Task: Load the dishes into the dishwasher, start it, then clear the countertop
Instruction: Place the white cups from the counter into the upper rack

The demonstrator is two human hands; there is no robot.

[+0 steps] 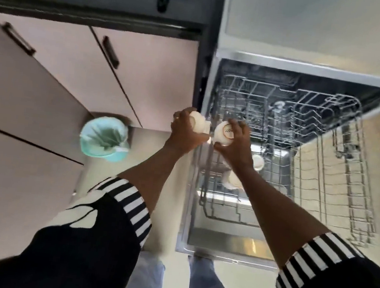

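Breakage threatens: left hand (184,131) fingers grasp one white ceramic cup (198,124), right hand (238,142) fingers grasp an upturned white cup (224,133), close together above the grey wire dishwasher rack (275,175); they could clash or slip.

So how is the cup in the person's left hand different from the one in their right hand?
The left cup is mostly covered by the left hand, only its plain side showing; the right cup shows its round base with a printed mark, the right hand curled round it. The left cup hangs by the edge of the dishwasher, the right cup over the rack. Both are white.
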